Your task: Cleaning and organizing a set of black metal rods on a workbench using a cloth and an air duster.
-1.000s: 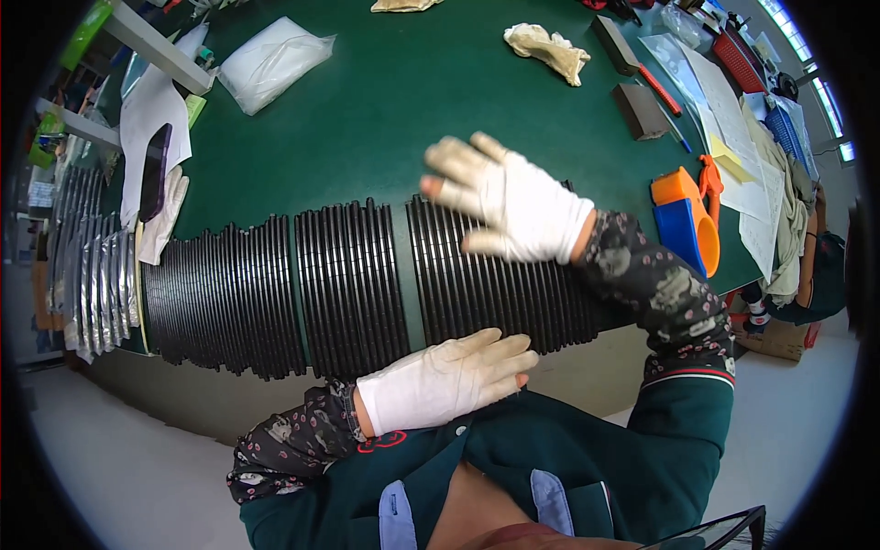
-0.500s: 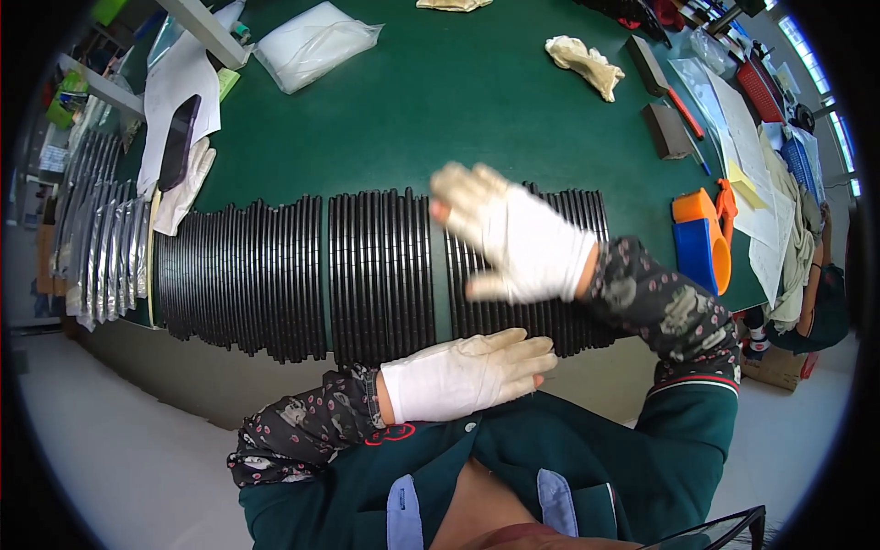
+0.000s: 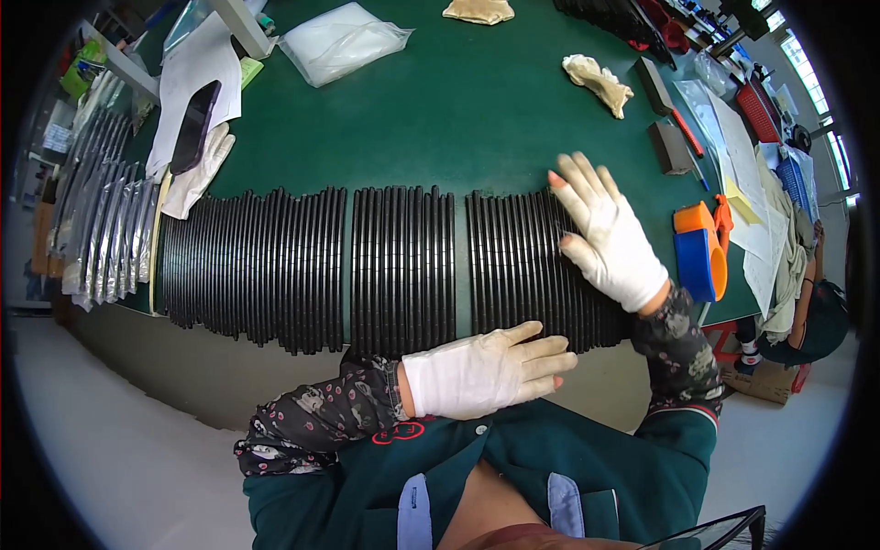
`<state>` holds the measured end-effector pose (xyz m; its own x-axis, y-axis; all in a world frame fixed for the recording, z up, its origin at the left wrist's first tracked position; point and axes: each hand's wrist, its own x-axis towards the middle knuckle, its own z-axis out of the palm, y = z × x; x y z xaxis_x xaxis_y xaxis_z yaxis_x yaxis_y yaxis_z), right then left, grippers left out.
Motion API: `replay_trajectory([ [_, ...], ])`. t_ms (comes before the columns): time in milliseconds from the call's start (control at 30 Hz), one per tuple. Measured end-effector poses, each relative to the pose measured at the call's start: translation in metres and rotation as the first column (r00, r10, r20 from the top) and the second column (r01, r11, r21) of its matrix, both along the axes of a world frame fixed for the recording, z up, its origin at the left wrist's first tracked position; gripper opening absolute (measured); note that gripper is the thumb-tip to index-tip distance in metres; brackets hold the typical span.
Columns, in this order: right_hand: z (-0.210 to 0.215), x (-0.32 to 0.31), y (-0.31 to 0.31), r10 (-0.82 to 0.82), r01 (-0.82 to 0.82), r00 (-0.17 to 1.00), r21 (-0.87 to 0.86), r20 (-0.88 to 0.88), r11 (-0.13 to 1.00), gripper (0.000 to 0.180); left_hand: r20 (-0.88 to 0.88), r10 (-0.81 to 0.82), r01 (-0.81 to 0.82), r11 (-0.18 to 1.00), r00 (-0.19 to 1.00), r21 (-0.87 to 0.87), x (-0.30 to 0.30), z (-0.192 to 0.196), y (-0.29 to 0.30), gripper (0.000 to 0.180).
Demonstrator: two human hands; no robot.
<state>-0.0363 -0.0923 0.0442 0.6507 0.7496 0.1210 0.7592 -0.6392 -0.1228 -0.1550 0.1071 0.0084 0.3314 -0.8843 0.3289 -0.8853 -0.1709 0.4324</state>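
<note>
Where gloved hands lie, black plates

Both hands wear white gloves; both forearms wear dark patterned sleeves entering from the lower edge. Left hand: flat, palm down, fingers extended and held together, pointing toward the person's right; positioned at the near edge of the tabletop; forearm runs nearly parallel to that edge, elbow bent close to the torso. Right hand: open, palm down, fingers spread and pointing away from the body, thumb extended to the left; wrist lies lower right of the palm; positioned farther in from the near edge, toward the right side; forearm angled up from the lower right.
</note>
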Motion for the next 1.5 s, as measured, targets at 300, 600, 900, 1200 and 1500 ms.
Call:
replay_trajectory([
  [300, -0.024, -0.045, -0.033, -0.123, 0.124, 0.992, -0.08, 0.024, 0.989, 0.078, -0.014, 0.35, -0.329, 0.892, 0.937, 0.309, -0.011, 0.027, 0.05, 0.077],
  [600, -0.004, -0.038, 0.057, 0.573, -0.53, 0.756, 0.218, -0.316, 0.82, 0.077, -0.093, 0.353, -0.307, 0.895, 0.931, 0.323, -0.011, 0.017, 0.043, 0.072],
  [900, -0.011, 0.076, 0.044, -0.047, 0.021, 0.978, 0.132, 0.201, 0.991, 0.061, 0.039, 0.318, -0.317, 0.909, 0.947, 0.272, -0.01, 0.013, 0.048, 0.066],
  [1200, -0.014, 0.051, 0.03, -0.073, 0.095, 0.979, -0.113, 0.188, 0.989, 0.055, 0.054, 0.309, -0.313, 0.928, 0.95, 0.202, -0.008, 0.008, 0.044, 0.064],
  [1500, -0.01, 0.022, 0.055, 0.065, -0.096, 0.989, 0.246, 0.134, 0.964, 0.018, 0.067, 0.314, -0.321, 0.922, 0.947, 0.215, -0.008, 0.01, 0.047, 0.062],
])
